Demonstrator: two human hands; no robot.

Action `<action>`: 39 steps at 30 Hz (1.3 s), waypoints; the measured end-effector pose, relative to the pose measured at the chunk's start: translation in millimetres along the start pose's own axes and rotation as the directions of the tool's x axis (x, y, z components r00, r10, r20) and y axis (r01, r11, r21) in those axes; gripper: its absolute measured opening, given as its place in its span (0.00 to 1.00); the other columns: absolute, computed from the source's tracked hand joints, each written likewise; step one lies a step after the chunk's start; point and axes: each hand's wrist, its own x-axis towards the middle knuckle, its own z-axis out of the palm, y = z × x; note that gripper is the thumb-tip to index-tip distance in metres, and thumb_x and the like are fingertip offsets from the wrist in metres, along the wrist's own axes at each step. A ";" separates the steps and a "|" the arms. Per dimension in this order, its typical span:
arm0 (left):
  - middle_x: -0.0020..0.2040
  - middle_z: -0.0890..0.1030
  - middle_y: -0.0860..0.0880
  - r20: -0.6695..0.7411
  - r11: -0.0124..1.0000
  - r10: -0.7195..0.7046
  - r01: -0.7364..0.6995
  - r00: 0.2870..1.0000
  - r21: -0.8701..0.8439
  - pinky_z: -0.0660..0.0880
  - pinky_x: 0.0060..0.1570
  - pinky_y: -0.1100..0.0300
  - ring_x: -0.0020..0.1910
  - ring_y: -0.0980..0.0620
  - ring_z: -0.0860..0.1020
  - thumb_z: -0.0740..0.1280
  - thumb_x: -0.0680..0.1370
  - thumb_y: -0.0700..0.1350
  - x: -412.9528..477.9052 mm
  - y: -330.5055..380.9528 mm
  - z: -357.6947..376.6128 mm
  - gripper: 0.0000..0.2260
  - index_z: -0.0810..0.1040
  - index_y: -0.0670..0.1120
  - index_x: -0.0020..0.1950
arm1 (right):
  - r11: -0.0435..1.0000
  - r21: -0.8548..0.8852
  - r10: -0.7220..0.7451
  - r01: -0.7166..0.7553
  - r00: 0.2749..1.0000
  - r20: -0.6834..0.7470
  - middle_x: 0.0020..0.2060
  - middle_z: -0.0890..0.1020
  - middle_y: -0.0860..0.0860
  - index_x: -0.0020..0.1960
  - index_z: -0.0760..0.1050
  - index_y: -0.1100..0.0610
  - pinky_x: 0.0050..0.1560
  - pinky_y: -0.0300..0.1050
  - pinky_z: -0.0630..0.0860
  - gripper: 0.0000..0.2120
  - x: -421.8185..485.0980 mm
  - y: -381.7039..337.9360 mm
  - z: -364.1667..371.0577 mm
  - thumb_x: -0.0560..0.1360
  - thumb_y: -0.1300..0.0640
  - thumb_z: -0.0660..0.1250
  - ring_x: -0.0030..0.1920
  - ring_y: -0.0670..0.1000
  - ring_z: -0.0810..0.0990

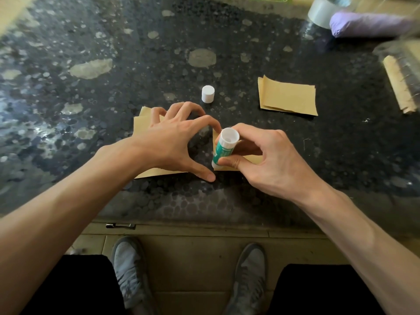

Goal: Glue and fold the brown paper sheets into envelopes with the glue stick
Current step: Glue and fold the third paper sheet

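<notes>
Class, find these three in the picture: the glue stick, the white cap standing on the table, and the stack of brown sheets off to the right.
glue stick (221,153), head view, on its green label.
white cap (208,94), head view, on its side wall.
stack of brown sheets (287,96), head view, middle of the top sheet.

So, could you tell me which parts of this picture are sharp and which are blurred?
Head view: glue stick and white cap sharp at centre; tape roll and purple bundle at top right smeared; pale glare on the table at its left side.
</notes>
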 end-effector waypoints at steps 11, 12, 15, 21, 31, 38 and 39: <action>0.74 0.59 0.57 0.001 1.000 0.005 -0.005 1.000 -0.028 0.50 0.75 0.44 0.79 0.51 0.52 0.70 0.56 0.79 -1.2 -0.4 -1.4 0.46 0.63 0.70 0.71 | 0.804 0.567 0.314 -0.180 0.938 -0.148 0.52 0.87 0.48 0.58 0.82 0.55 0.54 0.44 0.83 0.11 -10.6 15.0 -10.8 0.77 0.54 0.72 0.55 0.49 0.87; 0.74 0.59 0.57 0.002 1.000 0.004 -0.004 1.000 -0.030 0.49 0.75 0.44 0.79 0.51 0.51 0.69 0.56 0.79 -1.3 -0.3 -1.5 0.45 0.63 0.70 0.71 | 0.800 0.576 0.333 -0.170 0.924 -0.189 0.53 0.87 0.48 0.58 0.82 0.54 0.55 0.46 0.84 0.11 -11.1 16.5 -12.9 0.77 0.53 0.72 0.56 0.50 0.86; 0.74 0.59 0.57 -0.011 0.999 -0.001 0.001 1.000 -0.048 0.48 0.75 0.45 0.79 0.52 0.51 0.67 0.61 0.79 -0.9 -0.3 -0.9 0.40 0.64 0.70 0.71 | 0.864 0.473 0.338 -0.173 0.895 -0.291 0.53 0.87 0.46 0.60 0.81 0.53 0.57 0.47 0.84 0.12 -11.2 23.1 -15.8 0.78 0.53 0.72 0.56 0.48 0.86; 0.70 0.62 0.59 -0.084 0.996 -0.029 0.021 0.996 -0.088 0.46 0.76 0.42 0.79 0.53 0.53 0.69 0.71 0.71 0.7 0.2 2.2 0.28 0.69 0.70 0.69 | 0.886 0.424 0.345 -0.187 0.878 -0.333 0.55 0.86 0.47 0.62 0.81 0.54 0.60 0.53 0.83 0.14 -10.3 30.2 -14.6 0.78 0.52 0.73 0.57 0.48 0.85; 0.70 0.64 0.56 -0.168 0.996 -0.048 0.035 0.985 -0.082 0.49 0.75 0.41 0.78 0.50 0.56 0.73 0.70 0.67 2.4 6.1 7.9 0.27 0.70 0.69 0.67 | 0.987 0.102 0.144 -0.124 0.963 -0.226 0.55 0.83 0.42 0.64 0.78 0.52 0.59 0.46 0.81 0.15 -8.9 26.1 -10.4 0.80 0.50 0.73 0.58 0.44 0.83; 0.71 0.63 0.56 -0.161 0.996 -0.060 0.049 0.985 -0.076 0.50 0.75 0.40 0.78 0.49 0.56 0.73 0.69 0.67 4.1 6.3 8.4 0.28 0.69 0.69 0.67 | 0.998 -0.014 0.065 -0.068 0.985 -0.159 0.54 0.78 0.31 0.67 0.76 0.48 0.59 0.27 0.73 0.17 -0.3 20.6 -1.4 0.80 0.48 0.72 0.57 0.33 0.79; 0.71 0.63 0.56 -0.165 0.996 -0.061 0.049 0.984 -0.074 0.50 0.75 0.40 0.78 0.49 0.56 0.73 0.69 0.67 4.2 6.1 8.7 0.28 0.68 0.69 0.67 | 0.998 -0.027 0.059 -0.064 0.986 -0.155 0.52 0.78 0.30 0.65 0.76 0.48 0.58 0.24 0.72 0.16 0.4 20.1 -1.5 0.80 0.48 0.72 0.56 0.31 0.78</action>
